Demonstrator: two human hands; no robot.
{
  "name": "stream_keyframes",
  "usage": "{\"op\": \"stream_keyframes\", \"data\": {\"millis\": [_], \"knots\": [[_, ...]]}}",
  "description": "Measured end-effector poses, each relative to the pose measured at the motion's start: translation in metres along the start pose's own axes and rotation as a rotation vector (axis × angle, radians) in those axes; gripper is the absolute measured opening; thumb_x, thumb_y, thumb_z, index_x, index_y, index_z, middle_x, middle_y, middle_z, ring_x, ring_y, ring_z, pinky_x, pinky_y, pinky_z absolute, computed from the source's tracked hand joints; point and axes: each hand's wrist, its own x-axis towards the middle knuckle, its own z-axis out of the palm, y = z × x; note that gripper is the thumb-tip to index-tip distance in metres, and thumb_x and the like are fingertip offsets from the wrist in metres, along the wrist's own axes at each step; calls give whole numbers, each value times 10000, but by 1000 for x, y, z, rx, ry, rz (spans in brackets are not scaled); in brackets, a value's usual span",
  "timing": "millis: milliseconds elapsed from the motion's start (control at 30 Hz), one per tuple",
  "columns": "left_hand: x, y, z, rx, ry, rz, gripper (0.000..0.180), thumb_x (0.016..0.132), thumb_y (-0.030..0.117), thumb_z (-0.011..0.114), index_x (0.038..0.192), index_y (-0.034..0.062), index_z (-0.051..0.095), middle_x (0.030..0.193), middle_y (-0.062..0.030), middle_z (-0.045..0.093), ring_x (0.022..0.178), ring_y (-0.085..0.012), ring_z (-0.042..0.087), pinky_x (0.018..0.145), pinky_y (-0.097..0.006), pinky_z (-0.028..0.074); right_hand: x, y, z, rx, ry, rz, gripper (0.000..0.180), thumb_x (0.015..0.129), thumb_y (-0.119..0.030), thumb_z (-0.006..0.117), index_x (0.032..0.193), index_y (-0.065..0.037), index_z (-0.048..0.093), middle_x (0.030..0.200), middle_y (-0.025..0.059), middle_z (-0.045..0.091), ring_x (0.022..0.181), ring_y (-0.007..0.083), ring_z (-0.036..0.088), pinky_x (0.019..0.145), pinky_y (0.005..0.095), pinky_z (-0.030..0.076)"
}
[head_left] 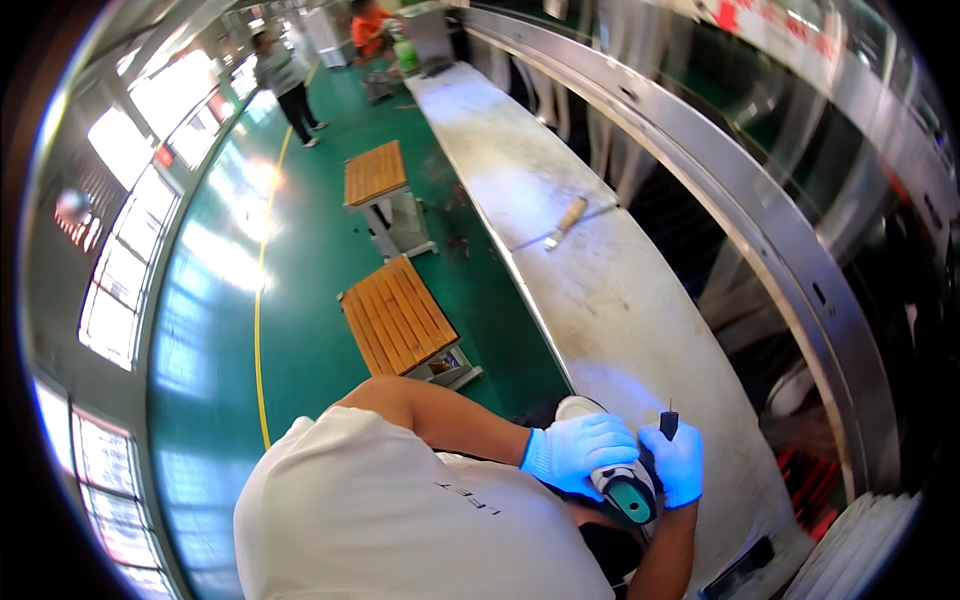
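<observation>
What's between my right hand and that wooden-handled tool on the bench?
Beyond the black handle in your right hand, only bare, smudged bench, as the head view shows.

the bare left arm (460,418) reaches rightward to the gloved left hand (585,450), held back up, its fingers curled over in a grip. the bare right forearm (668,555) rises from the near edge to the gloved right hand (680,462), fingers folded closed, near the left hand.

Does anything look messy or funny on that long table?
I see no clear spill. The wooden-handled tool lies slantwise across a seam in the long table, well away from the shoe, so it looks a bit stray. The tabletop looks smudged too, maybe just from use.
</observation>
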Motion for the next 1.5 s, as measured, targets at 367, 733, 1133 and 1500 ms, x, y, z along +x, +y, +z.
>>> {"op": "stream_keyframes", "data": {"millis": [367, 733, 1133, 1500], "knots": [[76, 5, -30, -93, -412, -449, 933, 648, 377, 1001, 1409, 44, 576, 1271, -226, 730, 1168, -489, 711, 993, -539, 582, -7, 112, -58, 543, 744, -88, 431, 1076, -454, 754, 951, -67, 612, 809, -15, 516, 681, 106, 501, 616, 292, 412], [102, -12, 10, 523, -583, -50, 1113, 756, 454, 945, 1634, 14, 420, 1610, -366, 471, 1280, -538, 676, 957, -582, 620, -92, 97, -7, 210, 1049, -68, 400, 1162, -436, 617, 1003, -75, 555, 851, 9, 462, 667, 133, 427, 554, 305, 339], [148, -68, -3, -115, -1005, -421, 761, 688, 372, 978, 1347, 56, 766, 1159, -202, 835, 1012, -348, 793, 908, -461, 618, -116, 90, 29, -37, 820, -30, 315, 1042, -282, 746, 1047, 33, 749, 853, 105, 718, 775, 204, 626, 719, 421, 530], [182, -37, -10, 178, -922, -474, 1340, 542, 491, 1025, 1698, 99, 473, 1544, -253, 654, 1405, -435, 652, 1188, -476, 527, -118, 76, 24, -63, 683, -152, 332, 1007, -343, 827, 1068, -17, 807, 909, 176, 813, 786, 267, 781, 729, 411, 590]]}}
